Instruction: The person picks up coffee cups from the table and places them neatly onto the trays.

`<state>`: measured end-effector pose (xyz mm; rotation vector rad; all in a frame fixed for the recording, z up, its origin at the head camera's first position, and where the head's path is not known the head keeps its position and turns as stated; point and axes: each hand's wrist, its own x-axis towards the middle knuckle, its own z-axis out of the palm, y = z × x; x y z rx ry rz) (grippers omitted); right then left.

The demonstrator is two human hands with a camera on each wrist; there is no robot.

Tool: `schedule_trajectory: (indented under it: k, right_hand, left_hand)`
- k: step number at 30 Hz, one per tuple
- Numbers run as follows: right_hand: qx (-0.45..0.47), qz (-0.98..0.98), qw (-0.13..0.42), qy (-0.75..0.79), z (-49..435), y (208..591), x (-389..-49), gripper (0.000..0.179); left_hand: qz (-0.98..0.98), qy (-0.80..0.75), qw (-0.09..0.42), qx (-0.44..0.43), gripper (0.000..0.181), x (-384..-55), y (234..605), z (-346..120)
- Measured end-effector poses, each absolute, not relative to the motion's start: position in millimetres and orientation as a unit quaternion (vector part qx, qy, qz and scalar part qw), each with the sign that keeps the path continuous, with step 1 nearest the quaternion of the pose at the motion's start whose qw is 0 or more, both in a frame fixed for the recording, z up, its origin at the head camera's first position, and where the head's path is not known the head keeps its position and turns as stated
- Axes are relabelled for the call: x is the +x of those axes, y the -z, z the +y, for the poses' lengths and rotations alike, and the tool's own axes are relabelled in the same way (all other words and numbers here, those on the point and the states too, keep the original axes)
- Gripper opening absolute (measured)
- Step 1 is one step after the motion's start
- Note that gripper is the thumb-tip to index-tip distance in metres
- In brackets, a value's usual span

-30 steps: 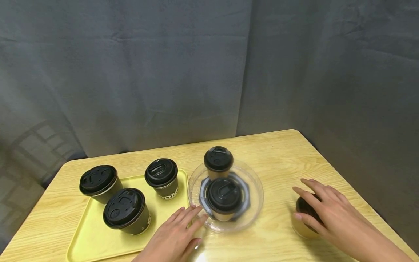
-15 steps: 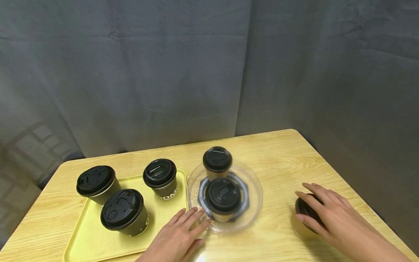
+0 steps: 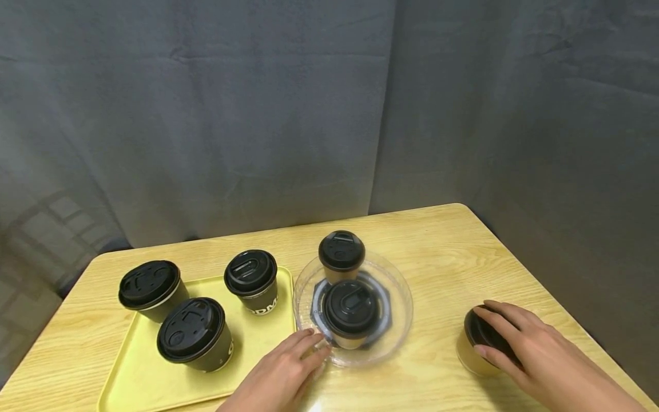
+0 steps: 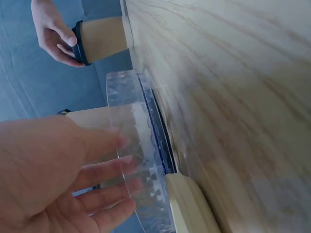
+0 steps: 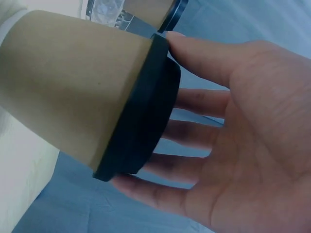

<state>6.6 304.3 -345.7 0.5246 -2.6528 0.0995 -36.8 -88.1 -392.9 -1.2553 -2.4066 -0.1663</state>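
On the right of the table stands a kraft-brown paper coffee cup [image 3: 467, 353] with a black lid [image 5: 141, 116]. My right hand [image 3: 535, 355] holds it from above, thumb and fingers spread around the lid's edge; the palm is off the lid. At the middle, my left hand [image 3: 280, 369] has its fingers loosely extended at the near-left rim of a clear plastic dish [image 3: 404, 326]. In the left wrist view the fingertips [image 4: 127, 162] show through the dish's clear wall. Two brown cups with black lids, a front cup [image 3: 352, 309] and a back cup [image 3: 342, 250], stand upright in the dish.
A yellow tray [image 3: 146, 380] lies left of the dish. Three dark cups with black lids are there: one cup [image 3: 250, 274] at its back right, another cup [image 3: 193, 332] in front, and a third cup [image 3: 151, 286] at the back-left edge. Grey curtains [image 3: 247, 114] hang behind the table.
My right hand has lowered and its fingers have come onto the lid of the right cup. The left hand has shifted slightly right at the dish rim. The cups have stayed put.
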Motion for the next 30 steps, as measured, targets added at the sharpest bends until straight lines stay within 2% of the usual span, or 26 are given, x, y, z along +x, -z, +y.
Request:
schedule_trajectory:
  k: [9,14,22,30]
  right_hand:
    - [0.172,-0.959,0.216,-0.066,300.0,350.2,7.3,0.055]
    - [0.17,-0.959,0.214,-0.071,300.6,349.0,7.4,0.055]
    - [0.156,-0.968,0.188,-0.065,302.0,349.9,8.7,0.054]
    - [0.162,-0.964,0.2,-0.07,303.5,350.1,7.8,0.055]
  left_hand:
    - [-0.866,0.057,0.224,-0.443,0.039,-36.8,393.4,-88.2]
    - [-0.865,0.05,0.24,-0.438,0.035,-37.0,394.4,-86.7]
    - [-0.869,0.063,0.226,-0.436,0.029,-36.4,394.0,-86.7]
    - [-0.867,0.092,0.229,-0.434,0.02,-37.8,395.3,-85.8]
